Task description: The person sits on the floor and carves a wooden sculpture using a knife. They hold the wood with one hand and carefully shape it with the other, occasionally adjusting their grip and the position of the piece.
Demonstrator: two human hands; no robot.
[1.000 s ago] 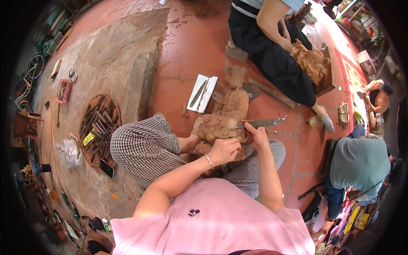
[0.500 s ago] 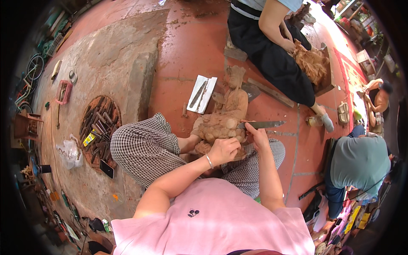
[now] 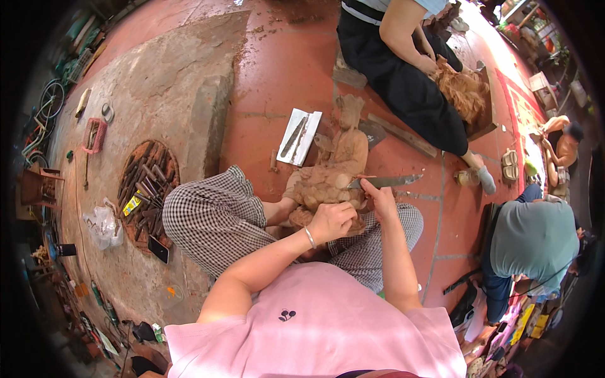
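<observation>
Between my legs stands a carved wooden seated figure (image 3: 348, 150) with a tall headdress. My right hand (image 3: 380, 200) grips a knife (image 3: 394, 181) at the figure's right side, its blade pointing right and its thumb side toward the figure. The blade is slightly smeared by motion. My left hand (image 3: 334, 222), with a bangle at the wrist, is closed against the figure's lower front. Whatever its curled fingers pinch is hidden. Just beyond the figure's left side lies a white sheet (image 3: 299, 137) with a dark narrow blade (image 3: 293, 137) on it.
A round basket of chisels and carving tools (image 3: 150, 195) sits to the left, with a phone (image 3: 158, 249) at its edge and a plastic bag (image 3: 103, 225) beside it. Ahead right, another person (image 3: 403, 88) works on a wood carving (image 3: 463, 94). A second person (image 3: 532, 246) crouches at right.
The knife blade has moved slightly away from me, its tip tilting up a little in the picture. My left hand stays at the figure's base.
</observation>
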